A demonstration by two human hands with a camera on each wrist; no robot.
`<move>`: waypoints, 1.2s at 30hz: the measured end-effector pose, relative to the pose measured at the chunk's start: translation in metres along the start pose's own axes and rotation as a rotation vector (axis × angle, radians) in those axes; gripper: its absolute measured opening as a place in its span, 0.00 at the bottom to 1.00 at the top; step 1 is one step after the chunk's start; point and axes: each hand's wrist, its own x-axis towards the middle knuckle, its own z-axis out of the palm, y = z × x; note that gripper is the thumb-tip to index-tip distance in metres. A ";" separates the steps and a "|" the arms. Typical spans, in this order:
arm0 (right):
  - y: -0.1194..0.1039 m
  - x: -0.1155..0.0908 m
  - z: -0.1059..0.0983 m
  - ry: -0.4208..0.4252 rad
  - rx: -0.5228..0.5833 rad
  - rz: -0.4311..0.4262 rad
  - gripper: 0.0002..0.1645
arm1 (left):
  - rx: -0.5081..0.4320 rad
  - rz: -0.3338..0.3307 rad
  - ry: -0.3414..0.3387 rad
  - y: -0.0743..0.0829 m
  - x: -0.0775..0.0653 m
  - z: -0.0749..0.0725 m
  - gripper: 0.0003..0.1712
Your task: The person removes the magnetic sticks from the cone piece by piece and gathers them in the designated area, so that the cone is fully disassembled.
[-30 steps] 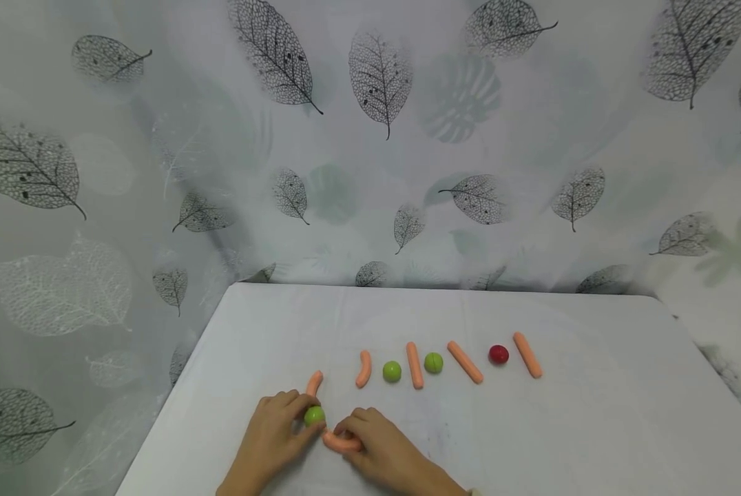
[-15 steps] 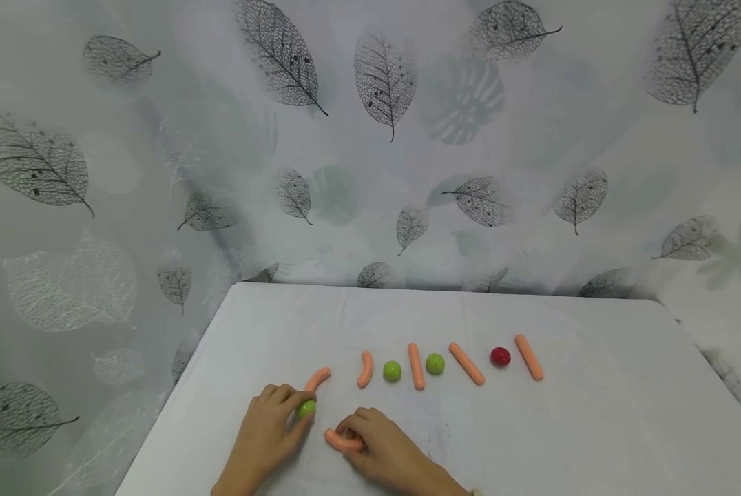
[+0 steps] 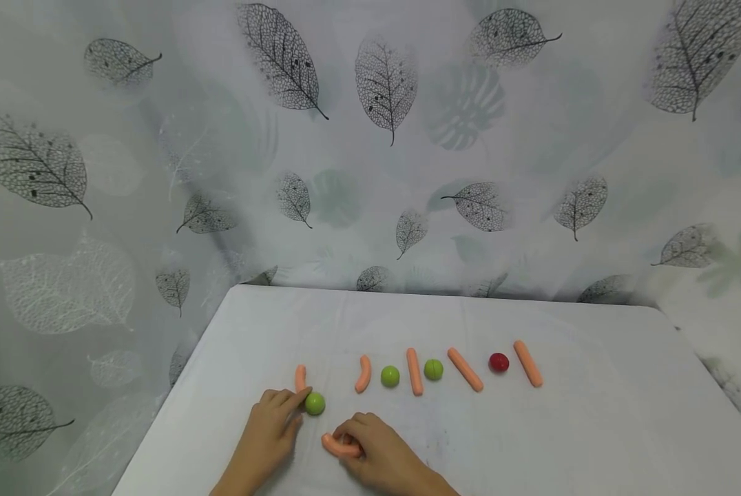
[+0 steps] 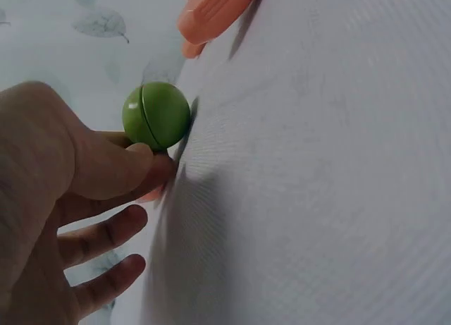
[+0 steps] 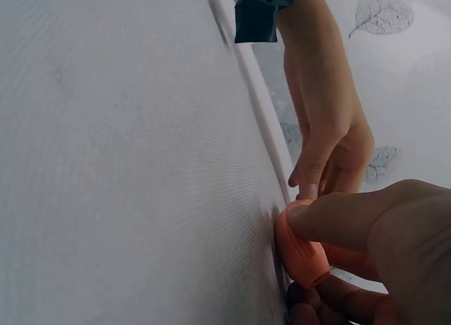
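Observation:
My left hand (image 3: 271, 424) has its index fingertip between a small curved orange sausage (image 3: 300, 378) and a green ball (image 3: 315, 404). Its thumb stands away from the ball in the head view. A groove runs round the ball (image 4: 156, 115) in the left wrist view, where the lower fingers are spread and hold nothing. My right hand (image 3: 384, 451) pinches another curved orange sausage (image 3: 339, 446) low over the white table, near the front. In the right wrist view the thumb lies along this sausage (image 5: 301, 247), and the fingers partly hide it.
Beyond the hands, a row crosses the table (image 3: 569, 441): a curved sausage (image 3: 363, 374), a green ball (image 3: 390, 376), straight sausages (image 3: 414, 372), a grooved green ball (image 3: 434, 369) and a red ball (image 3: 498, 363). A leaf-patterned curtain (image 3: 370, 172) hangs behind.
The left hand has let go of the green ball, which now lies right of the far-left sausage. That sausage has swung and shifted left. The right hand keeps its hold, almost still.

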 end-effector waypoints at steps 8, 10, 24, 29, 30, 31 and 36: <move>0.001 0.000 0.001 0.006 -0.020 -0.022 0.09 | -0.003 0.047 0.084 -0.004 0.001 0.006 0.23; 0.001 0.000 0.001 0.007 -0.024 -0.029 0.09 | -0.011 0.046 0.087 -0.004 0.002 0.006 0.22; 0.002 0.001 0.000 0.029 -0.022 -0.044 0.08 | -0.134 -0.035 0.032 -0.003 0.013 0.013 0.18; 0.001 0.003 0.000 0.040 -0.013 -0.042 0.11 | -0.149 -0.069 0.015 -0.003 0.017 0.011 0.17; 0.001 0.003 0.000 0.038 -0.009 -0.036 0.12 | -0.151 -0.074 0.011 -0.003 0.017 0.011 0.17; 0.001 0.003 -0.001 0.035 -0.003 -0.029 0.13 | -0.149 -0.072 0.012 -0.003 0.018 0.011 0.17; 0.000 0.000 -0.003 0.025 0.016 0.003 0.16 | -0.148 -0.043 0.043 -0.003 0.020 0.013 0.15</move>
